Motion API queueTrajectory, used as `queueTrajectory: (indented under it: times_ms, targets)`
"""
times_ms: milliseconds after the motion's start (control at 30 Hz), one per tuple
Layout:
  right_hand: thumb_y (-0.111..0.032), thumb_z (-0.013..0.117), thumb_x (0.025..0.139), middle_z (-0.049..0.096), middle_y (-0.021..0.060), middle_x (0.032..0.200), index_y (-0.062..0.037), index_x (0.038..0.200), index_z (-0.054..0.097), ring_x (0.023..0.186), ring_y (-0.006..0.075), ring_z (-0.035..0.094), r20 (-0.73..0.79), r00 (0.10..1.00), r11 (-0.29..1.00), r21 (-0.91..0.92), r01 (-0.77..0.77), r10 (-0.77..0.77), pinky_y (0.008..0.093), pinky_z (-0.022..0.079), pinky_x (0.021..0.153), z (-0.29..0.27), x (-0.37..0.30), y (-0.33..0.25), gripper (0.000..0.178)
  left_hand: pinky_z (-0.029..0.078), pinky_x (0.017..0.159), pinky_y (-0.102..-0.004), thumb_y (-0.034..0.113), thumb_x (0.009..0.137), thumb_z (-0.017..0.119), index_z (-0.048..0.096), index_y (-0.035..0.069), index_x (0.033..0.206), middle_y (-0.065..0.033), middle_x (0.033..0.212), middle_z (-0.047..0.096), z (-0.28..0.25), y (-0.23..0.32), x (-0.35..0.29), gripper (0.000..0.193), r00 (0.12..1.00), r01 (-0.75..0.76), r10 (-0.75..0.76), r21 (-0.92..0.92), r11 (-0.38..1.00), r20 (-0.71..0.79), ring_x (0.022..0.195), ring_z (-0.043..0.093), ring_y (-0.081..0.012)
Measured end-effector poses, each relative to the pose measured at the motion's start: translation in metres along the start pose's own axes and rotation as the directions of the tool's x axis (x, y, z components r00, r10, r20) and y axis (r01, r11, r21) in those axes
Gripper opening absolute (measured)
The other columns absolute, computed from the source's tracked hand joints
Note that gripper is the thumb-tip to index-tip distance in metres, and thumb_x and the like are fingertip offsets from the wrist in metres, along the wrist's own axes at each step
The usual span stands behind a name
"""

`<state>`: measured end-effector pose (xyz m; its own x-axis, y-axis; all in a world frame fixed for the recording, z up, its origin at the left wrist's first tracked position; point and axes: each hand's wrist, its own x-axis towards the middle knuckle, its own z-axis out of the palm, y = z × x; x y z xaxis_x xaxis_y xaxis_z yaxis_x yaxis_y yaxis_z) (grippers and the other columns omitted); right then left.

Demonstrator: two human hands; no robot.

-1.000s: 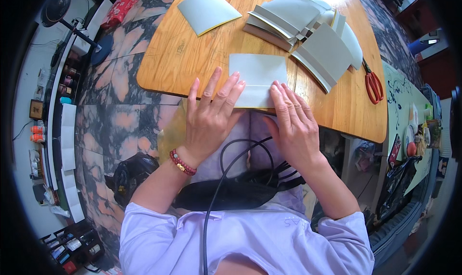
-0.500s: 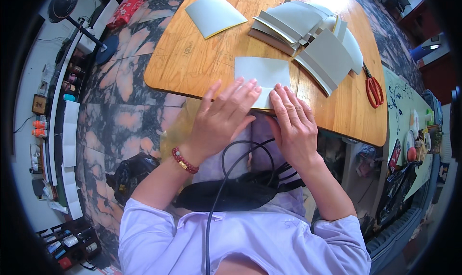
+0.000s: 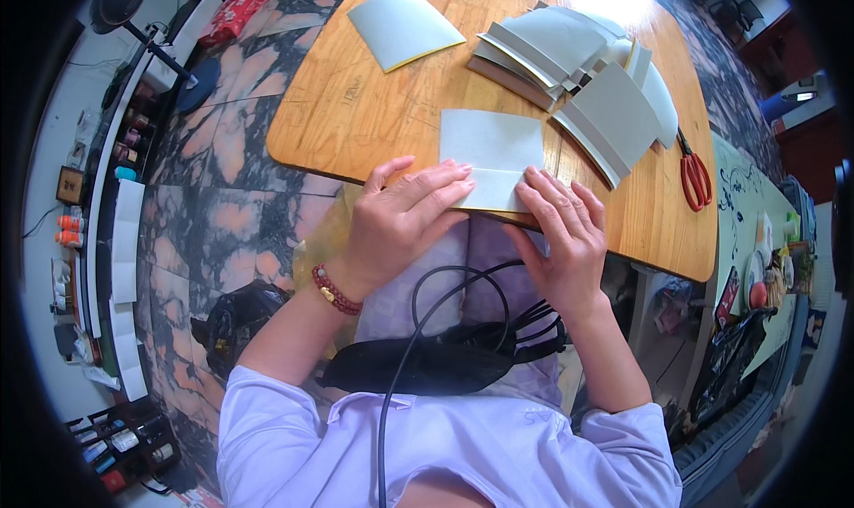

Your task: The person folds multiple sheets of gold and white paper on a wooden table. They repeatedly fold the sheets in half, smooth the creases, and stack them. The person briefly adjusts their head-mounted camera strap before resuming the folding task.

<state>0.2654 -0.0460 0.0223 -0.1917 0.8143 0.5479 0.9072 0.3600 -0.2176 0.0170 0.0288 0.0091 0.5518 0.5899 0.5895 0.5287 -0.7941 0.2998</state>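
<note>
At the near edge of the wooden table lies a pale grey-white paper card (image 3: 491, 137), its near part creased into a folded strip. My left hand (image 3: 396, 213) rests its stretched fingertips on the left end of that strip. On the right end lie the fingertips of my right hand (image 3: 567, 228), fingers extended and thumb lower, by the table edge. Neither hand is closed around the card. Farther off to the right is a loose pile of similar folded cards (image 3: 614, 108). A single card with a yellow underside (image 3: 405, 28) lies at the far left.
Red-handled scissors (image 3: 694, 181) lie near the right edge of the wooden table (image 3: 356, 108). A black cable (image 3: 418, 321) and a black pouch (image 3: 427, 363) are across my lap. A black plastic bag (image 3: 240, 326) sits at lower left. Beyond the scissors stands a pale green table (image 3: 743, 188).
My left fingers have drawn back toward me and lie lower on the card. My right hand has shifted to the right. More of the folded strip shows between them.
</note>
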Motion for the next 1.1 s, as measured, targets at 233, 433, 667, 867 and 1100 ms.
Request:
queueTrajectory:
  times_ms: [233, 433, 667, 867, 1100]
  targets:
    - [-0.025, 0.09, 0.088, 0.075, 0.0102, 0.138, -0.0076, 0.125, 0.078, 0.129, 0.0277, 0.071, -0.016, 1.0, 0.997, 0.083, 0.005, -0.004, 0.0472, 0.047, 0.118, -0.005, 0.008, 0.007, 0.043, 0.053, 0.11, -0.0433, 0.021, 0.095, 0.085, 0.082, 0.016, 0.109, 0.0015, 0.128, 0.081, -0.002, -0.013, 0.008, 0.016, 0.999, 0.013, -0.019, -0.155, 0.988, -0.034, 0.12, 0.077, -0.0157]
    - [-0.015, 0.091, 0.086, 0.076, 0.0087, 0.12, -0.0064, 0.106, 0.081, 0.113, 0.0306, 0.072, -0.052, 0.998, 0.977, 0.211, -0.03, 0.042, 0.0445, 0.052, 0.104, -0.002, 0.019, 0.016, 0.025, 0.055, 0.103, -0.0422, 0.015, 0.095, 0.084, 0.081, 0.012, 0.101, -0.0026, 0.116, 0.08, 0.001, -0.009, 0.017, 0.008, 0.99, 0.066, -0.091, -0.219, 0.973, -0.104, 0.106, 0.076, -0.0221]
    - [-0.016, 0.092, 0.088, 0.064, 0.0062, 0.089, -0.0002, 0.088, 0.077, 0.076, 0.0191, 0.061, 0.086, 0.95, 0.829, 0.469, -0.304, 0.3, 0.0345, 0.052, 0.068, -0.004, 0.041, 0.025, 0.021, 0.056, 0.078, -0.0339, 0.008, 0.094, 0.085, 0.077, 0.005, 0.094, -0.0064, 0.105, 0.069, -0.002, -0.007, 0.028, 0.009, 0.971, 0.222, -0.239, -0.29, 0.931, -0.023, 0.094, 0.067, -0.0231]
    - [-0.02, 0.093, 0.09, 0.057, 0.0047, 0.086, 0.0015, 0.083, 0.07, 0.07, 0.0135, 0.059, 0.148, 0.928, 0.837, 0.402, -0.373, 0.343, 0.0302, 0.051, 0.064, -0.006, 0.046, 0.023, 0.032, 0.056, 0.073, -0.0322, 0.01, 0.096, 0.084, 0.072, 0.004, 0.091, -0.0066, 0.102, 0.067, -0.003, -0.011, 0.037, 0.015, 0.971, 0.233, -0.239, -0.201, 0.951, -0.006, 0.09, 0.067, -0.0205]
    - [-0.022, 0.094, 0.089, 0.057, 0.0041, 0.087, 0.0012, 0.083, 0.07, 0.069, 0.0128, 0.06, 0.192, 0.911, 0.811, 0.416, -0.412, 0.365, 0.0301, 0.052, 0.063, -0.007, 0.048, 0.028, 0.034, 0.056, 0.071, -0.0319, 0.013, 0.093, 0.089, 0.067, 0.003, 0.089, -0.008, 0.103, 0.067, -0.001, -0.013, 0.039, 0.024, 0.961, 0.271, -0.278, -0.208, 0.94, -0.001, 0.081, 0.068, -0.0181]
